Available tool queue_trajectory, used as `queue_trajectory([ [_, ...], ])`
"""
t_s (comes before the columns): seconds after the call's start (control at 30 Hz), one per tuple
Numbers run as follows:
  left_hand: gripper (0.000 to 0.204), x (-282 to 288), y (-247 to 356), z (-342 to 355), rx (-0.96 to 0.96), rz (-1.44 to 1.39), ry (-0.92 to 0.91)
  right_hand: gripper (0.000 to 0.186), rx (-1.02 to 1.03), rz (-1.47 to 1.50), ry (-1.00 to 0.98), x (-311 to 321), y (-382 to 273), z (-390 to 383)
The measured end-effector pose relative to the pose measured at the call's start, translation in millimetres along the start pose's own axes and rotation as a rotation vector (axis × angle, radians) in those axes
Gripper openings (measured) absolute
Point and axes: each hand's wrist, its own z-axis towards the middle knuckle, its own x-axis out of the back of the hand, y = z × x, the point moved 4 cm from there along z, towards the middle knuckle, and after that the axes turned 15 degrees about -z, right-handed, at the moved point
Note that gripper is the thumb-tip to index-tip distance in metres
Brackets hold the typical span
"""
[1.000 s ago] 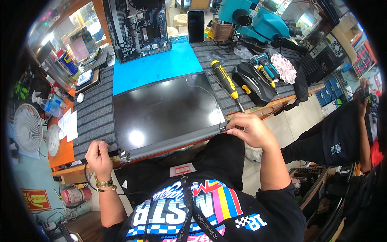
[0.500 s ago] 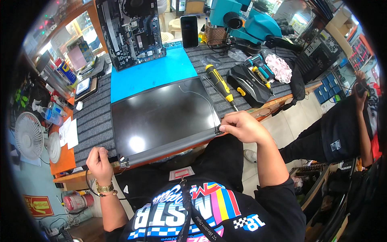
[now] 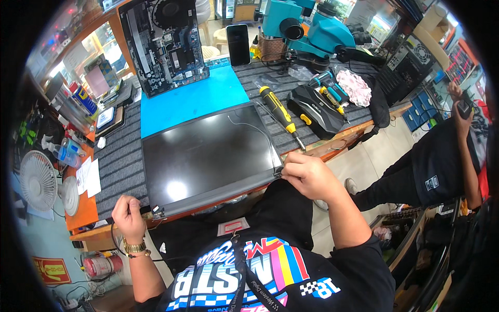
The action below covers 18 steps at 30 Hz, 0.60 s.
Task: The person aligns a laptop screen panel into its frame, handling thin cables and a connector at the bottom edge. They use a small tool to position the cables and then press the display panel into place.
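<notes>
A laptop screen panel [image 3: 210,151] lies face up at the table's front edge, its lower edge toward me. A thin wire [image 3: 260,132] runs over its right side. My right hand [image 3: 305,177] pinches the panel's lower right corner at a small dark hinge [image 3: 277,173]. Left of the lower left corner, my left hand [image 3: 129,216] is closed, apart from the panel; what its fingers hold, if anything, is hidden. Another small hinge [image 3: 157,211] sticks out at that corner. Behind the panel, an opened laptop base [image 3: 166,47] stands upright on a blue mat [image 3: 192,96].
Right of the panel lie a yellow-black screwdriver [image 3: 278,110], a black case [image 3: 314,114] and an electric screwdriver [image 3: 328,83]. A phone [image 3: 238,46] and a teal microscope [image 3: 312,26] stand behind. A white fan [image 3: 39,179] is at left. Another person's hand [image 3: 464,117] is at far right.
The view has shifted slightly. My right hand's fingers have changed position a little at the panel's right corner. My left hand stays closed in nearly the same place.
</notes>
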Motion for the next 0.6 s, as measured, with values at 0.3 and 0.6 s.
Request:
queue_trajectory([
  [0.3,0.03,0,0,0,0.005,0.013,0.009,0.014,0.013,-0.136,0.138,1,-13,-10],
  [0.6,0.027,3,33,-13,-0.035,-0.041,-0.267,0.012,-0.078,0.114,0.073,-7,13,-16],
])
